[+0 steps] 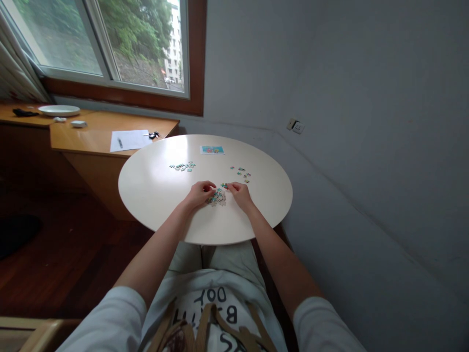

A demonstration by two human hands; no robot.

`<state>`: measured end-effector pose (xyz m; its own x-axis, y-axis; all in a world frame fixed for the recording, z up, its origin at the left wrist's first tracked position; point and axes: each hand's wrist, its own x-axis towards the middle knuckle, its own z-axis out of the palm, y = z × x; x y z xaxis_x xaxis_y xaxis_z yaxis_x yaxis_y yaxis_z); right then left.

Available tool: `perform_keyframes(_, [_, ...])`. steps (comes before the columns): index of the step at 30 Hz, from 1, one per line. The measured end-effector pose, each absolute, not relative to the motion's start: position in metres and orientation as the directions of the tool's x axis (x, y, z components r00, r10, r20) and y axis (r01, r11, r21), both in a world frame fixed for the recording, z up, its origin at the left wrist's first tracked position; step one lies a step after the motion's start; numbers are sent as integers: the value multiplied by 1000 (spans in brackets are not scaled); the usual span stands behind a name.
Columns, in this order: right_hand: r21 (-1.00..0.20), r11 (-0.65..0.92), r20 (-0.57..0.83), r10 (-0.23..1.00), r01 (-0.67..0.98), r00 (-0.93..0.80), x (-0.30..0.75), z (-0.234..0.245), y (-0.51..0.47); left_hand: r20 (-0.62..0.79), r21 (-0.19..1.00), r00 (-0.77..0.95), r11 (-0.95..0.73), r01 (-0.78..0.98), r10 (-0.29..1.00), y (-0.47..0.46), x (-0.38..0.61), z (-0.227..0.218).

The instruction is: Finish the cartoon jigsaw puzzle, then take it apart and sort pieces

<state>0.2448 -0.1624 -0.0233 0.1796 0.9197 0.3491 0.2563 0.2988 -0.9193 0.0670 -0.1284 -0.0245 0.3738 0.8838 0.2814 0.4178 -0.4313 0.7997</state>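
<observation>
A heap of small jigsaw puzzle pieces (217, 197) lies on the white oval table (161, 195) in front of me. My left hand (201, 192) rests at the heap's left side with its fingers curled; what is between them, if anything, is hidden. On the other side, my right hand (239, 192) pinches a colourful puzzle piece (224, 186) just above the heap. Green and white pieces (182, 166) form a group at the left. Several separate pieces (242, 174) are scattered beyond my right hand. A blue picture card (212, 150) lies toward the far edge.
A wooden desk (88, 134) stands beyond the table at the left. On it are a paper sheet (129, 140) with a pen, keys (154, 135), a small white box (78, 124) and a white plate (59, 110). A wall (330, 146) runs along the table's right side.
</observation>
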Motion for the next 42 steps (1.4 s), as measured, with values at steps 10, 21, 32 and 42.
perform_keyframes(10, [-953, 260, 291, 929, 155, 227, 245, -21, -163, 268, 777, 382, -433, 457, 885, -130, 67, -21])
perform_keyframes(21, [-979, 182, 138, 918, -87, 371, 249, -20, -162, 247, 776, 380, -417, 473, 891, -129, 67, -22])
perform_keyframes(32, [-967, 192, 95, 879, -165, 466, 253, -23, -157, 245, 771, 383, -418, 479, 891, -127, 67, -23])
perform_keyframes(42, [-973, 203, 123, 860, -111, 496, 259, -28, -153, 249, 774, 380, -419, 475, 891, -126, 67, -25])
